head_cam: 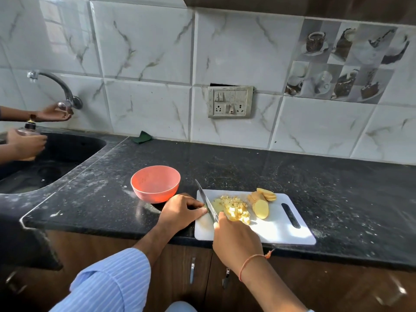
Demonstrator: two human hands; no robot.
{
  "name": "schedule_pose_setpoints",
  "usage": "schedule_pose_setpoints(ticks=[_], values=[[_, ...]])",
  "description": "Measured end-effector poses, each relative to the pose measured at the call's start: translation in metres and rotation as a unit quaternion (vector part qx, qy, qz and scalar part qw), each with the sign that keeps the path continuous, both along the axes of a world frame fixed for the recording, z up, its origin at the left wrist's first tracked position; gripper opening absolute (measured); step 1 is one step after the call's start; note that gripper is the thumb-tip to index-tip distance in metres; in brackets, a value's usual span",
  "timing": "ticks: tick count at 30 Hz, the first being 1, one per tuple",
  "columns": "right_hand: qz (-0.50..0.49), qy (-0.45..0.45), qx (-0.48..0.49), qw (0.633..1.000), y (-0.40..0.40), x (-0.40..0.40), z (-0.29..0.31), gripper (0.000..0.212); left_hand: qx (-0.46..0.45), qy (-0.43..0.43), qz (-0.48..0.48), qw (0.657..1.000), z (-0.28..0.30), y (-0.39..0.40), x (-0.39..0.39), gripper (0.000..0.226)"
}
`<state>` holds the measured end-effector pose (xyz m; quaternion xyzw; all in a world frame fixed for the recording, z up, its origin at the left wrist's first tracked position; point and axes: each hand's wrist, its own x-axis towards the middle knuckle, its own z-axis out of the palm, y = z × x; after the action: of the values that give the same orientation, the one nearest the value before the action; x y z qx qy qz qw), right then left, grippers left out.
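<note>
Dice of potato, heaped mid-board: cutting is part done. A half and slices lie uncut at the board's far right. Board sits at the counter's front edge. Knife is gripped by the right hand, blade left of the heap. Left hand is curled at the board's left edge, grasp unclear. Bowl, empty, stands just left of the board. Sink is at the counter's left end, with another person's hands at the tap. Nothing obstructs.

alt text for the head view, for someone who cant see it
A right hand holds a knife beside diced potato on a white cutting board; the left hand rests curled at the board's edge. Potato slices lie further right; an orange bowl stands on the black counter.
</note>
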<state>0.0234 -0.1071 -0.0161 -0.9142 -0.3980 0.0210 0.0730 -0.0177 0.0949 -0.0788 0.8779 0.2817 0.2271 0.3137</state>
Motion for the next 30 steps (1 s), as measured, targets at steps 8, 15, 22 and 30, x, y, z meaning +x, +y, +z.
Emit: schedule_pose_setpoints(ticks=[8, 15, 22, 30], values=[[-0.018, 0.008, 0.024, 0.999, -0.019, 0.007, 0.001, 0.051, -0.005, 0.019, -0.006, 1.0, 0.0, 0.006, 0.001, 0.022], [-0.004, 0.03, 0.07, 0.997, -0.017, 0.003, 0.001, 0.05, -0.01, -0.008, -0.017, 1.0, -0.005, 0.008, 0.0, 0.013], [0.011, 0.026, 0.056, 0.998, -0.004, -0.005, -0.005, 0.042, -0.015, -0.015, -0.015, 1.0, -0.005, 0.007, 0.0, 0.013], [0.017, -0.011, 0.028, 0.999, -0.007, 0.0, -0.004, 0.047, -0.023, -0.003, -0.004, 1.0, -0.001, 0.003, 0.0, 0.013]])
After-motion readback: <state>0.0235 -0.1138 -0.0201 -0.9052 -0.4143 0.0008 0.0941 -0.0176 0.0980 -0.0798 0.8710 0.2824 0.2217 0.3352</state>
